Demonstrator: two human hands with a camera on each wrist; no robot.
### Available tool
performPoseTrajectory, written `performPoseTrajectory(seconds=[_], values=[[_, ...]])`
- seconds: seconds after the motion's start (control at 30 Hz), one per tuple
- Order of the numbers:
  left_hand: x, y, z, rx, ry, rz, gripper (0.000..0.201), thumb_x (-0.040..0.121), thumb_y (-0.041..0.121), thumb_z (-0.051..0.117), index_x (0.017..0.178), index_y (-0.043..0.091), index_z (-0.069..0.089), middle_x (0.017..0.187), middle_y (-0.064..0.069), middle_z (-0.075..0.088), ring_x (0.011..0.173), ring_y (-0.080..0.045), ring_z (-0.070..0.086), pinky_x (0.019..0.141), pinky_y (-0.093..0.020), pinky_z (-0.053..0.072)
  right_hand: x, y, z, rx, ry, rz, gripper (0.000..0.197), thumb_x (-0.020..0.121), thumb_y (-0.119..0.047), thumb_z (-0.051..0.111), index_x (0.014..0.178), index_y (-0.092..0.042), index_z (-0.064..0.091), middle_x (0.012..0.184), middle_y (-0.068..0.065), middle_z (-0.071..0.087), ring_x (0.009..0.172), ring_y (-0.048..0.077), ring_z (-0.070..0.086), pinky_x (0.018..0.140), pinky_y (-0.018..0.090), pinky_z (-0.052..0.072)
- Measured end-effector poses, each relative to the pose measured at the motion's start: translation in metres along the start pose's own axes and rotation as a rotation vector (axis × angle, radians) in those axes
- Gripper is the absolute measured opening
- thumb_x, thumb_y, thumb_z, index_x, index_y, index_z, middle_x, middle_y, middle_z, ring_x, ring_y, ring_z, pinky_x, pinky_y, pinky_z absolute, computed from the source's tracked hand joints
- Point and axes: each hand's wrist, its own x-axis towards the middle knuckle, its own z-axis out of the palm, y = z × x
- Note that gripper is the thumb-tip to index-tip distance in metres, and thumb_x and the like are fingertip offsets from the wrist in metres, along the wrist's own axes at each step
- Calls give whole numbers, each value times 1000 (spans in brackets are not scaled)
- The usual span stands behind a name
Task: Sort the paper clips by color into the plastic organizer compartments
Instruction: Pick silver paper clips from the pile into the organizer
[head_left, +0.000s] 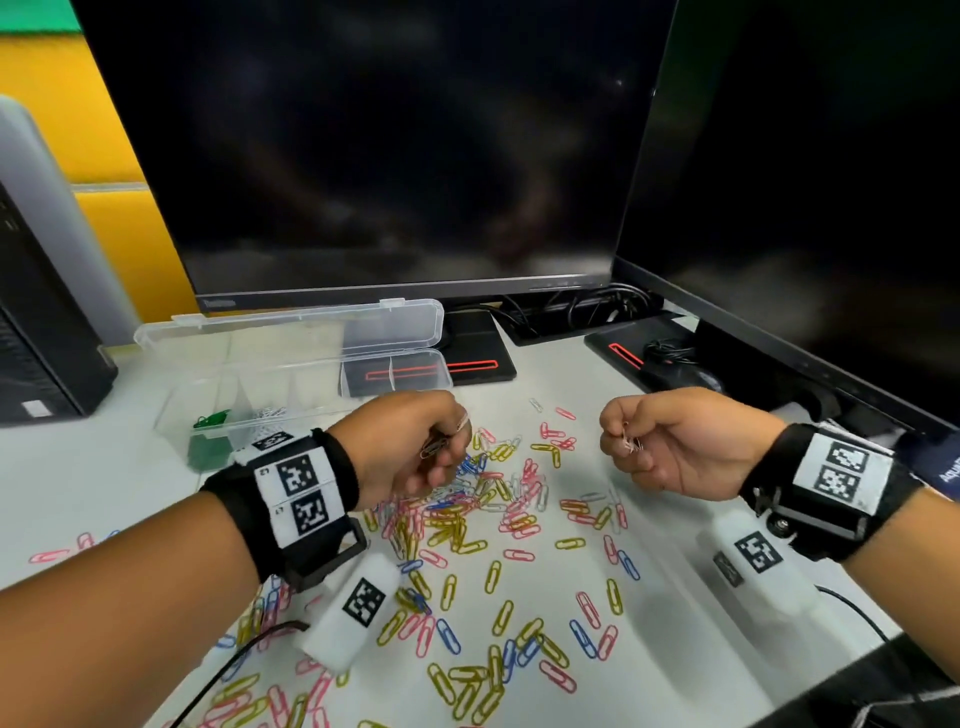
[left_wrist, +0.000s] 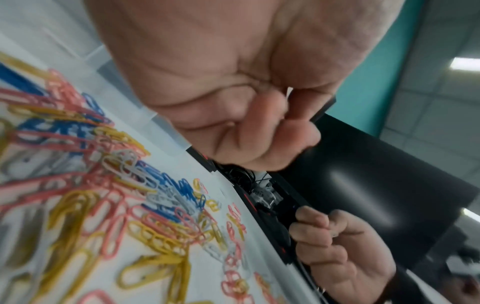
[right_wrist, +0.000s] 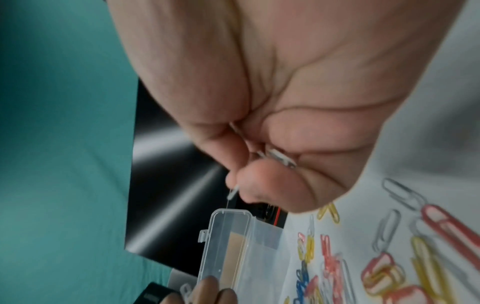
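Paper clips (head_left: 467, 525) strewn on desk, organizer (head_left: 291, 358) behind | left hand (head_left: 410, 441) and right hand (head_left: 670, 447) each curled round white clips | step: gathering whites — next judged: carried to the white compartment.

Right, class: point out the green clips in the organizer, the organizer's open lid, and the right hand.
green clips (head_left: 210, 419), head view, top of the pile
organizer's open lid (head_left: 291, 332), head view, clear panel
right hand (head_left: 680, 449), head view, back of hand

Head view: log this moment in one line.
left hand: holds white paper clips | right hand: pinches white clips | clear plastic organizer: open
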Motion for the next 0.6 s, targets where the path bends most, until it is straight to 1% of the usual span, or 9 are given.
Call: performPoseTrajectory(seconds=[0.07,0.1,0.17,0.23,0.3,0.37,0.43,0.5,0.6], values=[[1,0,-5,-155,-30,25,26,82,8,33,74,5,58,62,-7,45,51,-20,46,40,-21,26,3,2,-6,62,30,-3,19,80,-4,43,84,-7,61,79,13,50,58,19,46,47,26,43],[1,0,-7,-219,-51,31,27,77,6,33,80,4,60,64,-8,47,54,-21,49,41,-22,30,4,2,-7,15,78,-6,19,80,-4,44,84,-8,62,77,13,51,57,19,45,46,26,42],[4,2,-11,-300,-110,27,24,71,9,39,84,5,60,68,-9,50,58,-21,52,43,-23,35,4,4,-4,-263,210,-11,15,83,-5,51,81,-9,65,70,8,51,52,16,42,45,24,36],[7,2,-12,-271,-108,-4,12,82,13,47,81,8,58,70,-7,50,58,-18,50,45,-24,34,4,2,5,-720,297,6,13,91,-11,59,83,-15,69,65,1,57,49,13,44,47,24,36],[13,-2,-10,-85,-36,-33,20,96,20,56,81,8,65,69,-4,52,55,-15,48,47,-25,31,3,2,16,-1171,300,15,16,96,-22,59,87,-26,72,73,-9,66,56,7,53,54,23,43],[16,-5,-5,258,-31,-9,18,95,24,65,85,13,76,70,-1,64,57,-12,53,51,-25,39,6,5,24,-1434,302,-25,14,96,-32,58,89,-30,70,87,-14,68,76,4,61,68,22,49],[17,-7,3,605,-80,61,9,91,27,72,86,25,79,82,13,74,71,-1,64,70,-21,51,11,9,28,-1561,326,-37,8,92,-37,65,89,-31,69,89,-16,63,84,5,58,69,20,44],[17,-6,14,825,-80,119,8,89,28,72,89,29,79,95,21,73,89,4,64,87,-21,53,15,13,30,-1635,344,-7,8,88,-38,71,87,-30,69,86,-17,60,82,5,56,66,19,39],[20,-5,28,1114,0,161,13,90,31,66,97,31,77,106,18,69,98,-5,62,91,-27,52,19,9,31,-1636,316,47,11,87,-34,72,81,-26,69,87,-10,68,78,8,60,65,20,44]])
